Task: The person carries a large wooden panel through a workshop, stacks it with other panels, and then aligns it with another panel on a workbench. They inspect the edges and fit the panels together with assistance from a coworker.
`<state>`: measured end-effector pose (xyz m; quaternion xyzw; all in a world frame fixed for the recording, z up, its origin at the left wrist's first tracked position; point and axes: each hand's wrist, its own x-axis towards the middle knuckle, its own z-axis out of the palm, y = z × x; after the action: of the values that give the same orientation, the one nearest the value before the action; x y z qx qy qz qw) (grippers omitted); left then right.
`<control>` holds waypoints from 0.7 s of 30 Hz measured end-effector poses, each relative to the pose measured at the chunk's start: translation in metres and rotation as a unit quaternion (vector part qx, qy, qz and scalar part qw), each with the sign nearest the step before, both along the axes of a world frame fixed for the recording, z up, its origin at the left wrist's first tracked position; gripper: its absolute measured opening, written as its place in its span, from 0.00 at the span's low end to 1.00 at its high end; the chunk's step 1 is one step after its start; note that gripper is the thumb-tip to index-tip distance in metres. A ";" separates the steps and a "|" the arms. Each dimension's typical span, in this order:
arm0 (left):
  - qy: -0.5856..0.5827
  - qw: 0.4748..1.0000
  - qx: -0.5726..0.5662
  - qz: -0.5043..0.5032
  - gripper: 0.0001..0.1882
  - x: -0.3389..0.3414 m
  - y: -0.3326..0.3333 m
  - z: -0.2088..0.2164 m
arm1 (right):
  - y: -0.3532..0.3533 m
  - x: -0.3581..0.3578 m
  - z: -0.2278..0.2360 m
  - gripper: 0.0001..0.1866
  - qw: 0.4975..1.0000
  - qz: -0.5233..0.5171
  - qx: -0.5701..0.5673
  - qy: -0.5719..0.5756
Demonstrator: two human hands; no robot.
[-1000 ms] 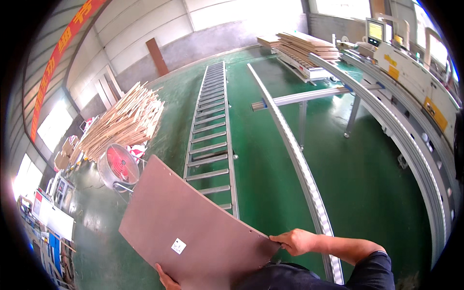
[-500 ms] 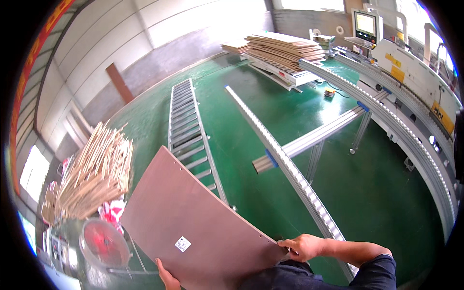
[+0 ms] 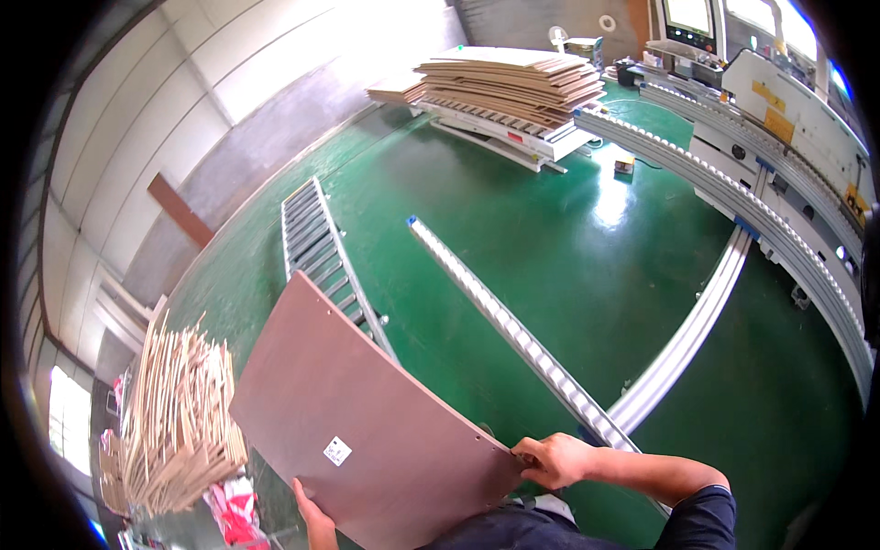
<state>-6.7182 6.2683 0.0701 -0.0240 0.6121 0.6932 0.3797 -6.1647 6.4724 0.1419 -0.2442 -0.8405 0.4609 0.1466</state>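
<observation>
A large reddish-brown board (image 3: 367, 394) is held tilted in front of my body, with a small white label (image 3: 336, 450) on its face and small holes along its right edge. My left hand (image 3: 314, 518) grips the lower left edge, thumb lying on the face and its other fingers hidden behind. At the lower right corner, my right hand (image 3: 553, 460) is closed around the edge with the fingers curled. Just right of that hand runs a metal roller rail (image 3: 522, 344).
A roller conveyor (image 3: 330, 240) lies beyond the board. Stacked panels (image 3: 513, 87) rest on a low platform at the back. Wood strips (image 3: 179, 412) are heaped at left. A long machine (image 3: 788, 119) with another roller rail (image 3: 697, 170) stands at right, a screen (image 3: 689, 18) behind it.
My view has swung to the right and the machine's rails sit differently in it. Both hands keep hold of the board, which has stayed nearly in place before me. The fan has left the view.
</observation>
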 end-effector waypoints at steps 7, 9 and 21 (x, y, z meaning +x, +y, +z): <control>0.044 0.995 -0.007 -0.090 0.36 -0.131 0.322 -0.016 | 0.206 -0.137 -0.016 0.20 0.989 -0.124 -0.078 0.003; 0.023 0.989 -0.017 -0.145 0.37 -0.198 0.379 -0.023 | 0.240 -0.177 -0.015 0.21 0.983 -0.159 -0.083 0.043; 0.161 0.958 -0.120 -0.203 0.43 -0.311 0.822 0.054 | 0.542 -0.350 -0.059 0.20 0.940 -0.289 -0.134 0.119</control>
<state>-7.0288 7.0904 0.1238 0.1674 0.7361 0.5175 0.4030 -6.5144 7.0141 0.0827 -0.4378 -0.6407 0.5324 0.3383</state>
